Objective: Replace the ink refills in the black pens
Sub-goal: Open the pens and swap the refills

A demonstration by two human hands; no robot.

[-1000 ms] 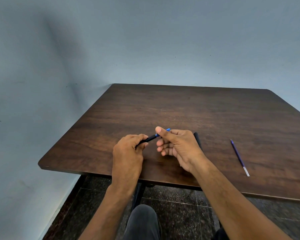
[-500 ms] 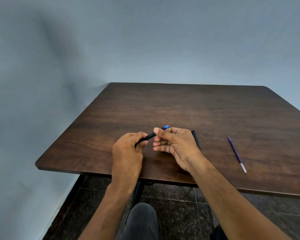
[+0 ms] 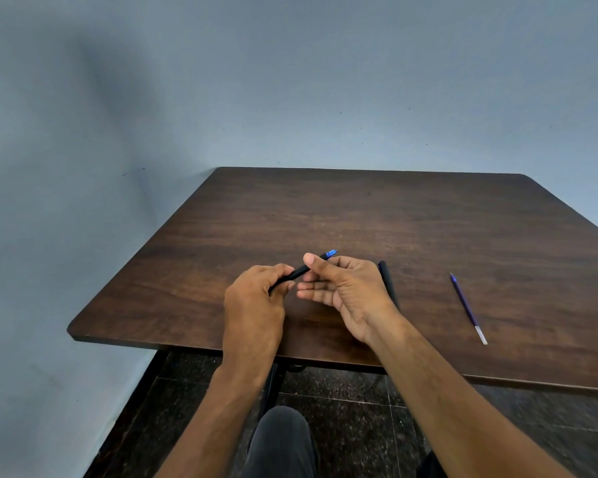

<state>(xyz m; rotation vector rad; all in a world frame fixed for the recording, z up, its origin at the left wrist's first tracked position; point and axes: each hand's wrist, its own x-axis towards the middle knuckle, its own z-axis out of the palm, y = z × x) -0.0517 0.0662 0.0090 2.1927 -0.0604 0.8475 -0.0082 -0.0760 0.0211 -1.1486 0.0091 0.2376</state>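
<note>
A black pen (image 3: pixel 299 271) with a blue tip is held above the near part of the brown table (image 3: pixel 377 219). My left hand (image 3: pixel 256 301) is closed around its rear end. My right hand (image 3: pixel 346 288) pinches the pen near the blue tip between thumb and forefinger, its other fingers spread below. A second black pen (image 3: pixel 387 281) lies on the table just behind my right hand, partly hidden by it. A loose purple ink refill (image 3: pixel 466 307) with a clear end lies on the table to the right, apart from both hands.
The table stands against a pale blue wall (image 3: pixel 290 98), in a corner at the left. Its near edge is close under my wrists. Below it are a dark stone floor (image 3: pixel 342 408) and my knee (image 3: pixel 280 439).
The blue tip sticks out further past my right thumb than one second ago. My right fingers have uncurled. The view has shifted slightly.
</note>
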